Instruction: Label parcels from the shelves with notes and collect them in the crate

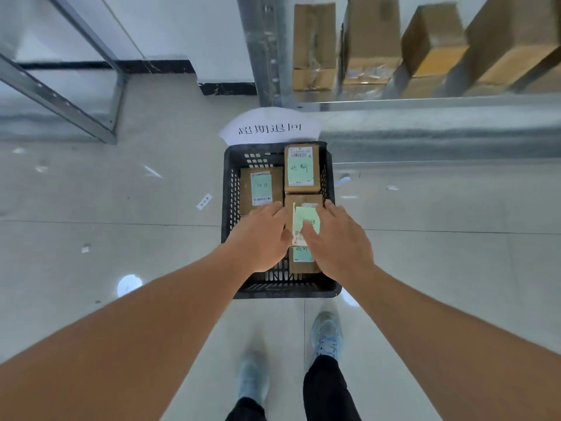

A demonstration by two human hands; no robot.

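A black plastic crate (230, 189) stands on the floor with several brown cardboard parcels in it, each bearing a green note. One parcel (302, 174) lies at the far right, another (259, 189) at the left, a third (303, 262) at the near end. Both my hands hold a fourth parcel (303, 205) over the crate's middle. My left hand (261, 238) grips its left side. My right hand (340, 241) grips its right side, thumb lying on its green note (306, 217).
A white paper sign (270, 127) with printed characters lies behind the crate. A metal shelf (425, 123) at the right carries several cardboard boxes (431, 47). Another shelf frame (60, 101) stands at the left. Paper scraps dot the tiled floor. My feet are below the crate.
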